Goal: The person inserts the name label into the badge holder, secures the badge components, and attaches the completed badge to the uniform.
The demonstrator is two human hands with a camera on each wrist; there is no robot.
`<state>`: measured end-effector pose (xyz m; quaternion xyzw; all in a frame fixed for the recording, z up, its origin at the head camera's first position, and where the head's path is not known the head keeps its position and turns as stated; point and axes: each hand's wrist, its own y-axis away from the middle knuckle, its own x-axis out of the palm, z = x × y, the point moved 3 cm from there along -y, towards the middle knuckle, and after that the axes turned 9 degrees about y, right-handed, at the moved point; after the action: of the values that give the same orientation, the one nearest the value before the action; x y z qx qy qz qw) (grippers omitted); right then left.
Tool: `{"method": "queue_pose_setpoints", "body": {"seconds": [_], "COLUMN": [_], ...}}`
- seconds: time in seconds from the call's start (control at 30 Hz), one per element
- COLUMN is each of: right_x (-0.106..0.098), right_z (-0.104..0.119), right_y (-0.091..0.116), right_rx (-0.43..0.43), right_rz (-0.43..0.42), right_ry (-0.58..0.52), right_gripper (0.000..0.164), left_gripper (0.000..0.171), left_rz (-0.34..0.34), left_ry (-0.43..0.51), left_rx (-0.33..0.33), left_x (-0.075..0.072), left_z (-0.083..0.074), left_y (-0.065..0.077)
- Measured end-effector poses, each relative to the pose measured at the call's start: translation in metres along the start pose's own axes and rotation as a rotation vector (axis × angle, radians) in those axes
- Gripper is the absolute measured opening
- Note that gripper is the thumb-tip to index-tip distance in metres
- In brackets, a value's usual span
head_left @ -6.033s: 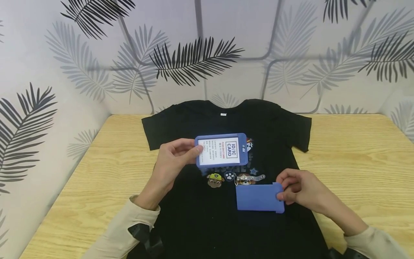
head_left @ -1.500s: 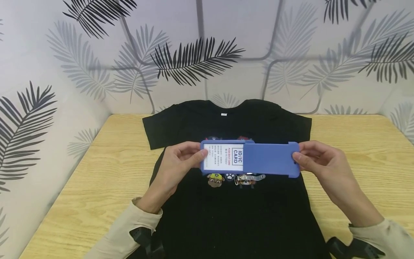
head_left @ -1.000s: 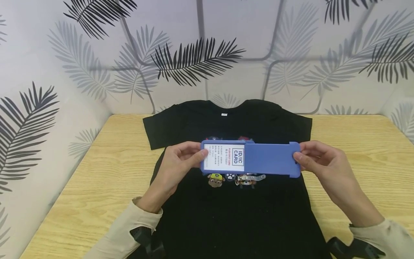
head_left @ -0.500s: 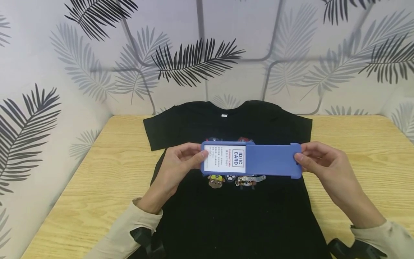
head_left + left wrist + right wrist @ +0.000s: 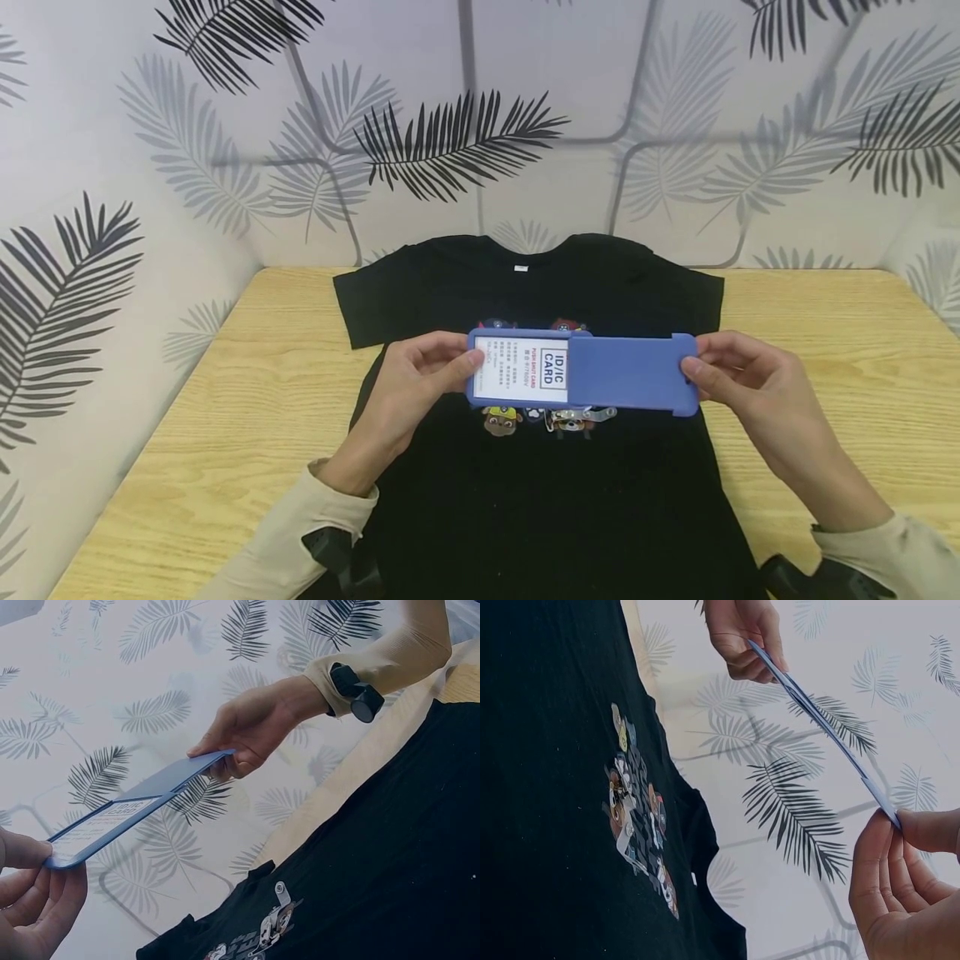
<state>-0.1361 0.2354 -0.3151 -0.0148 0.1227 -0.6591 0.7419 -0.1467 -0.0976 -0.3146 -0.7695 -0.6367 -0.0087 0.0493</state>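
A blue card holder is held in the air above a black T-shirt (image 5: pixel 547 517), in two joined parts. Its frame (image 5: pixel 517 403) carries a white card (image 5: pixel 510 367) printed "ID/IC CARD". My left hand (image 5: pixel 408 387) pinches the frame's left end, thumb on top over the card's edge. The blue sliding cover (image 5: pixel 630 371) extends rightward, its inner end overlapping the frame's right end. My right hand (image 5: pixel 757 400) pinches the cover's outer end between thumb and fingers. The left wrist view shows both parts in line, the cover (image 5: pixel 169 772) on the far side.
The T-shirt lies spread on a wooden table (image 5: pixel 247 392), its printed cartoon dogs (image 5: pixel 500 422) partly hidden under the holder. A clear strap with a metal clip (image 5: pixel 592 415) rests on the print. A leaf-patterned wall (image 5: pixel 465 50) stands behind the table.
Six seconds ago the cover was apart, low at the right; my right hand has raised it and joined it to the frame. Over the last second and a half the hands barely moved.
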Motion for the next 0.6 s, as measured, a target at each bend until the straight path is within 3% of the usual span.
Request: {"method": "queue_pose_setpoints", "body": {"seconds": [0.6], "right_x": [0.0014], "right_z": [0.0064], "right_y": [-0.0026], "right_rx": [0.006], "right_rz": [-0.016], "right_ry": [0.016], "right_gripper": [0.015], "left_gripper": [0.029], "left_rz": [-0.004], "left_ry": [0.027], "left_rx": [-0.014], "left_x": [0.0001], "left_z": [-0.0050], "left_y": [-0.0031]}}
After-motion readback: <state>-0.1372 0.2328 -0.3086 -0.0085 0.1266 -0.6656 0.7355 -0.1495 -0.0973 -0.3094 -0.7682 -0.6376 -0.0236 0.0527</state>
